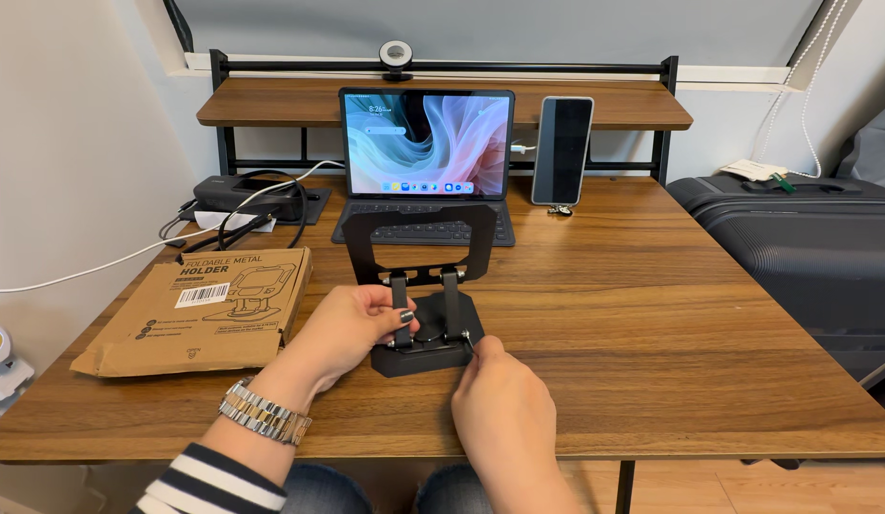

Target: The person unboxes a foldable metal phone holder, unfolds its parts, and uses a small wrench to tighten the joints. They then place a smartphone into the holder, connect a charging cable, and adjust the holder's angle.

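Starting to the left of our left hand [352,328], we see a flat brown cardboard box [200,309] lying near it on the wooden desk [652,324]. That hand closes around the left arm of the black metal stand [423,290], thumb pressed on the hinge. Just beside it, our right hand [504,414] pinches a small silver tool [468,340] at the stand's base, with a tablet and keyboard [426,152] beyond both hands.

Matt black metal stand [425,286] on smooth wood-grain desk [652,324], beside rough brown cardboard box [200,309].
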